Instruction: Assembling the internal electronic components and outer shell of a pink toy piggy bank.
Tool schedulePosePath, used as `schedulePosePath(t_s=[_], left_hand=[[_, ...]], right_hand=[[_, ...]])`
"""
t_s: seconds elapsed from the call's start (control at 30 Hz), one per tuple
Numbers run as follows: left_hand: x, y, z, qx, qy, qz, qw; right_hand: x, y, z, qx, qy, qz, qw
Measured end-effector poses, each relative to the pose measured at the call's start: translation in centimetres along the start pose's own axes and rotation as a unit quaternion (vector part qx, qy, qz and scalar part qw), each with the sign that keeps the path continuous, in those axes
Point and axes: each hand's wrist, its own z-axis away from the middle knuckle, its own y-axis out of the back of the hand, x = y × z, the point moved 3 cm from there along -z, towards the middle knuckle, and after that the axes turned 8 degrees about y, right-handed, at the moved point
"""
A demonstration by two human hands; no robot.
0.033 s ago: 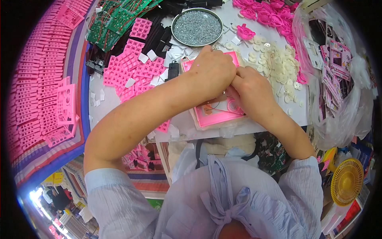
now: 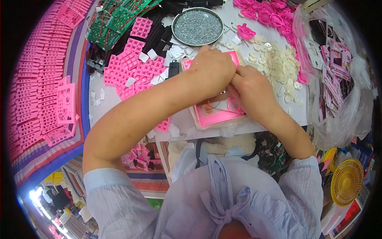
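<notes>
Can see a pink case (image 2: 218, 118) just under curled left hand (image 2: 213, 71) and right hand (image 2: 254, 91), can't tell if gripping anything.

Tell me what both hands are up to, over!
Left hand, right hand: together over pink casing. Grip: hidden. Casing: partly covered. In the way: hands blocking view.

No legible text or numbers anywhere.
</notes>
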Motion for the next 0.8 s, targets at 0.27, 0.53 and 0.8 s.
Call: schedulePosePath(t_s=[0.27,0.53,0.8], left_hand=[[-1.6,2.2,-2.3,-0.11,0.162,0.036,0.98],[-4.7,0.6,-2.6,-0.095,0.079,0.118,0.985],[-3.9,-0.3,-1.4,-0.063,0.038,0.053,0.996]], right_hand=[[0.3,0.7,-1.8,-0.047,0.001,0.035,0.998],[3.2,-1.6,-1.2,0.127,0.039,-0.081,0.988],[3.4,-2.2,-1.6,0.087,0.011,-0.089,0.992]])
